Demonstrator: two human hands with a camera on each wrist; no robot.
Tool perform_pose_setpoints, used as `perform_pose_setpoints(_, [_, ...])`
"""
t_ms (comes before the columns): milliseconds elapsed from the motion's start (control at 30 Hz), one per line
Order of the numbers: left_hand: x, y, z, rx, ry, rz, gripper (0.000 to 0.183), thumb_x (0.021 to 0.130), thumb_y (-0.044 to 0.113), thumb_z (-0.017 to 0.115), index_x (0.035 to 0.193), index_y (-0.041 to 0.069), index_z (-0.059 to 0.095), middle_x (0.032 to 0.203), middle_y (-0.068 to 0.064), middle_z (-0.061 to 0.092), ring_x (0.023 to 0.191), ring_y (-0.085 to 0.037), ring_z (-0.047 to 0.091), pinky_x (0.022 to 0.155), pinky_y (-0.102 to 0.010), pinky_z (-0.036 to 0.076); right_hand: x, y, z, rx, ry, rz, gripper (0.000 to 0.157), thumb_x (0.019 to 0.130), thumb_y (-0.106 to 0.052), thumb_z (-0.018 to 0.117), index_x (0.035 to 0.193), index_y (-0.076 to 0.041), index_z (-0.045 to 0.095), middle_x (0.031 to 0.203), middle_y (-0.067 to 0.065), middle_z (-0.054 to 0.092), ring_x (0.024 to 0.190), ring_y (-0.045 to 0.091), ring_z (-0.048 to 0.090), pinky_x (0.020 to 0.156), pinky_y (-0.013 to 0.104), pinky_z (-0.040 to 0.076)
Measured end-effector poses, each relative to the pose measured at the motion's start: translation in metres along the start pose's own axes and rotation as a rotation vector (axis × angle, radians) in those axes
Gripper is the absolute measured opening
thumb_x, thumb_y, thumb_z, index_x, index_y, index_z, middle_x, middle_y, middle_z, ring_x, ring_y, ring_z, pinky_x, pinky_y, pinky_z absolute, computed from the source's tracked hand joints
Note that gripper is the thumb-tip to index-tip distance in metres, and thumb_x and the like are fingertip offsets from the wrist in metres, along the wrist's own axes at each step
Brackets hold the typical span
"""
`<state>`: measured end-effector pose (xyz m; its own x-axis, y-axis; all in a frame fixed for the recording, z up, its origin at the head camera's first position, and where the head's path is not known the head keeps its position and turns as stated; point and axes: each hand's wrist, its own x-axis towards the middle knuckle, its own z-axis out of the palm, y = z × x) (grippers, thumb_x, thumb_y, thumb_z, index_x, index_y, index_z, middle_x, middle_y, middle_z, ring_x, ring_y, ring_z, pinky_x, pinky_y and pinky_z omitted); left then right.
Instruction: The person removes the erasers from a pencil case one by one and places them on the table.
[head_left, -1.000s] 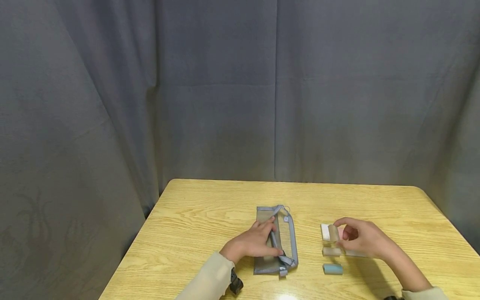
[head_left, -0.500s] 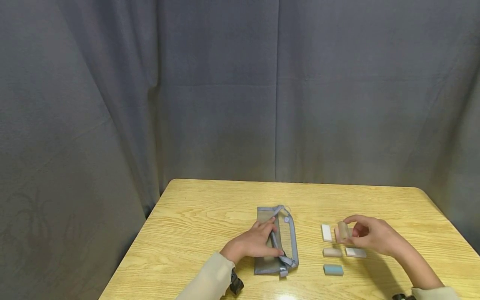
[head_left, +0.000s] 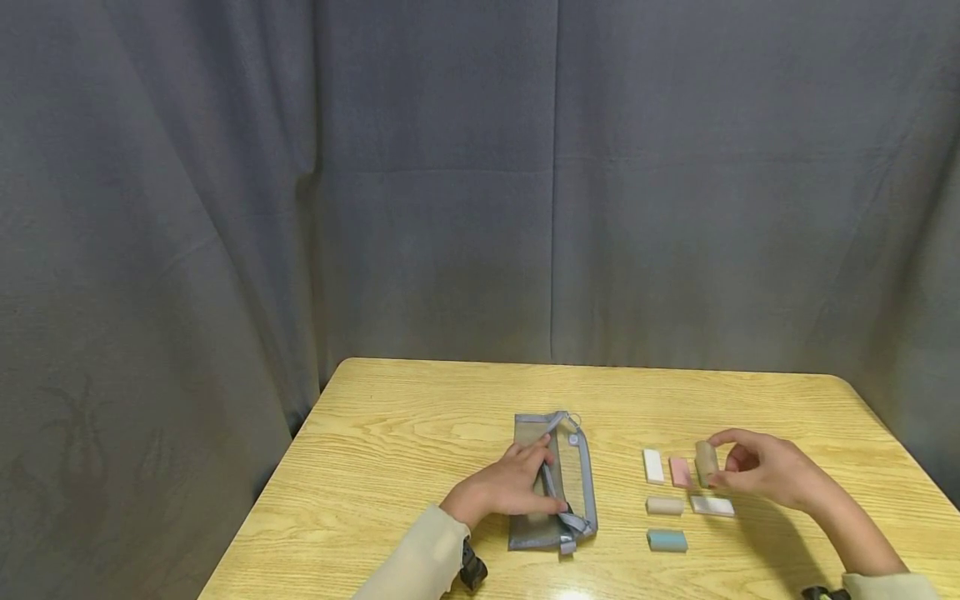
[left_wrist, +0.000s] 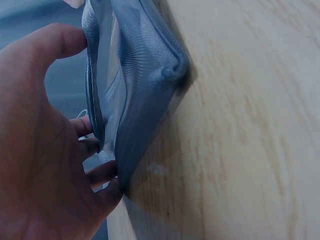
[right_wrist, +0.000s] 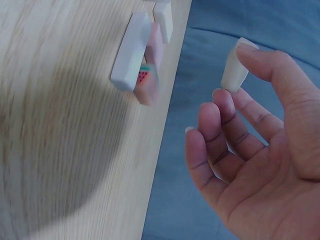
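Observation:
My right hand (head_left: 776, 471) pinches a beige eraser (head_left: 707, 463) between thumb and fingers, raised above the table. In the right wrist view the held eraser (right_wrist: 235, 67) looks pale, with the thumb at its upper end. My left hand (head_left: 506, 483) rests with spread fingers on a grey mesh zip pouch (head_left: 532, 525). Seen from the left wrist, the pouch mouth (left_wrist: 95, 100) gapes, the thumb at one rim and the fingers along it. Close by my right hand lie a white eraser (head_left: 653, 466), a pink eraser (head_left: 680, 472) and another white one (head_left: 712, 506).
Nearer the front lie a second beige eraser (head_left: 664, 506) and a blue eraser (head_left: 667, 541). An eraser with a watermelon print (right_wrist: 146, 87) shows in the right wrist view. Behind the wooden table (head_left: 420, 400) hangs a grey curtain (head_left: 450, 208).
My right hand has moved right with the beige eraser, uncovering the pink eraser and the front white one. The left hand and the pouch stay in place.

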<state>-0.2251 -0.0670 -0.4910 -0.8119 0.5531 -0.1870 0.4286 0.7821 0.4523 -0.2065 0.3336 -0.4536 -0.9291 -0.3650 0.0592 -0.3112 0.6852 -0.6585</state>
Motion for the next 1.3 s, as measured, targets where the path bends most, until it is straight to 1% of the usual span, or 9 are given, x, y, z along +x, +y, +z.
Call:
perform_pose_setpoints(133, [0.0,0.0,0.0,-0.001,0.001,0.002,0.067,0.089,0.066,0.063,0.137,0.023,0.047,0.17,0.003,0.015,0.144,-0.02,0.031,0.106,-0.04,0.043,-0.002,0.006,-0.003,0.008,0.007,0.008,0.052,0.086,-0.025,0.082,0.126,0.002,0.062,0.08,-0.004,0.06,0.066,0.002,0.049,0.058,0.024,0.043])
perform_pose_setpoints(300, [0.001,-0.002,0.001,-0.007,-0.001,0.002,0.068,0.089,0.068,0.062,0.138,0.024,0.046,0.17,0.004,0.014,0.146,-0.022,0.028,0.108,-0.042,0.042,-0.005,0.016,-0.007,0.004,0.006,0.003,0.048,0.087,-0.02,0.08,0.125,0.004,0.061,0.08,-0.004,0.06,0.066,0.002,0.048,0.057,0.024,0.043])
perform_pose_setpoints(467, [0.0,-0.002,0.002,-0.011,0.0,0.0,0.069,0.089,0.068,0.061,0.139,0.023,0.046,0.17,0.004,0.014,0.147,-0.021,0.028,0.109,-0.042,0.042,-0.006,0.024,-0.01,0.035,-0.014,0.033,0.047,0.089,-0.018,0.079,0.126,0.005,0.06,0.081,-0.002,0.059,0.066,0.003,0.048,0.057,0.024,0.043])
perform_pose_setpoints(667, [0.001,-0.004,0.003,-0.003,0.0,-0.002,0.07,0.089,0.068,0.06,0.14,0.023,0.045,0.17,0.005,0.014,0.146,-0.02,0.028,0.108,-0.041,0.042,-0.009,0.036,-0.012,0.045,-0.02,-0.005,0.045,0.09,-0.01,0.076,0.125,0.011,0.058,0.08,-0.003,0.059,0.066,0.001,0.048,0.055,0.024,0.042])
perform_pose_setpoints(733, [0.002,-0.004,0.003,0.001,0.0,-0.001,0.07,0.089,0.069,0.06,0.14,0.023,0.045,0.17,0.005,0.014,0.146,-0.02,0.028,0.108,-0.04,0.042,-0.009,0.04,-0.013,0.047,-0.025,-0.001,0.046,0.091,-0.009,0.075,0.126,0.013,0.056,0.081,-0.002,0.059,0.066,0.001,0.048,0.055,0.023,0.043])
perform_pose_setpoints(967, [0.002,-0.004,0.004,0.006,-0.003,-0.007,0.07,0.089,0.069,0.059,0.141,0.024,0.045,0.17,0.006,0.013,0.144,-0.019,0.03,0.108,-0.04,0.042,-0.011,0.053,-0.016,0.073,-0.065,0.065,0.049,0.093,-0.009,0.072,0.13,0.016,0.052,0.083,0.002,0.059,0.067,0.004,0.047,0.056,0.024,0.043])
perform_pose_setpoints(1133, [0.0,-0.003,0.004,-0.007,-0.008,-0.016,0.07,0.089,0.07,0.059,0.141,0.025,0.045,0.17,0.007,0.011,0.144,-0.018,0.03,0.107,-0.04,0.042,-0.01,0.058,-0.016,0.056,-0.07,0.116,0.052,0.092,-0.013,0.074,0.131,0.014,0.052,0.083,0.005,0.058,0.067,0.005,0.046,0.057,0.024,0.042])
perform_pose_setpoints(1300, [0.0,-0.004,0.004,-0.016,-0.007,-0.006,0.07,0.089,0.07,0.059,0.141,0.024,0.045,0.17,0.006,0.01,0.146,-0.02,0.028,0.108,-0.042,0.042,-0.007,0.061,-0.016,0.039,-0.082,0.152,0.055,0.09,-0.016,0.076,0.13,0.013,0.053,0.083,0.005,0.058,0.067,0.007,0.046,0.057,0.024,0.041])
